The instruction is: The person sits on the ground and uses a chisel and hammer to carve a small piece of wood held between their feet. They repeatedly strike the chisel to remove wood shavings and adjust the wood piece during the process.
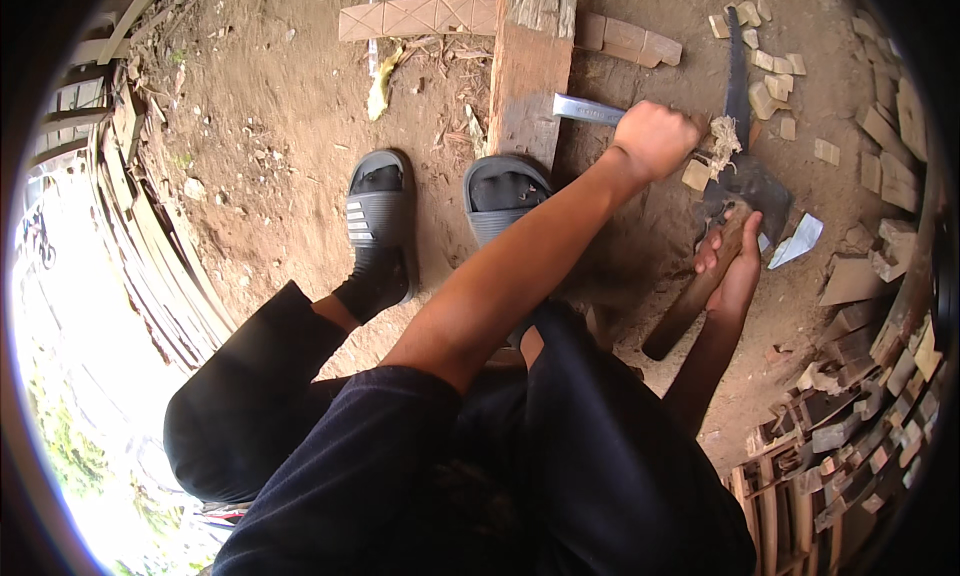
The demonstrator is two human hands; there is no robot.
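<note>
We close our left hand point(655, 141) round a chisel point(588, 109) right of the wooden beam point(530, 71); its metal end reaches the beam's right edge, though we cannot tell if they touch. Our right hand point(738, 271) curls its fingers about a wooden handle point(690, 301), farther right of the beam. A curved wooden piece point(420, 18) shows on both sides of the beam.
</note>
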